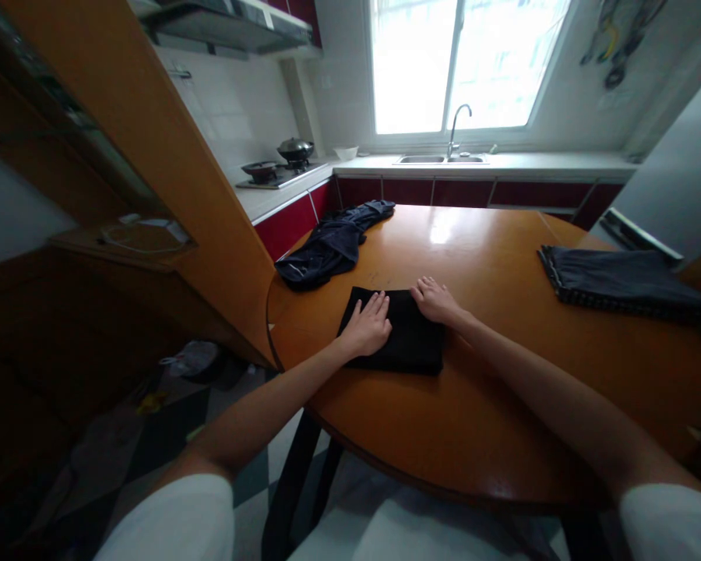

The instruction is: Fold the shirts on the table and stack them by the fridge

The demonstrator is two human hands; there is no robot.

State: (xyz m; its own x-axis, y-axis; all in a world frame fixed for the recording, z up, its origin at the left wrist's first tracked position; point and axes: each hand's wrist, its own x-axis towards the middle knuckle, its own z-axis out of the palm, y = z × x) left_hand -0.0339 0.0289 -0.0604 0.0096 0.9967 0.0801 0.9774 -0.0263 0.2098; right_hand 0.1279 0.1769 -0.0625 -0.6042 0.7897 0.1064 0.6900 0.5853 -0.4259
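A black garment [406, 347], folded into a flat, roughly square bundle, lies near the front left of the round wooden table [473, 436]. My left hand [369, 325] rests flat on its left part with the fingers stretched out. At its far right corner lies my right hand [433, 299], fingers extended, partly on the cloth and partly over the tabletop. Neither hand grips anything. What kind of garment the black cloth is, I cannot tell.
A crumpled dark blue garment [332, 245] lies at the table's far left edge. Folded dark trousers [619, 280] lie at the right. Beyond are a counter with a sink [444, 159] and a stove [283, 174] with pans. A wooden partition [210, 179] stands close on the left.
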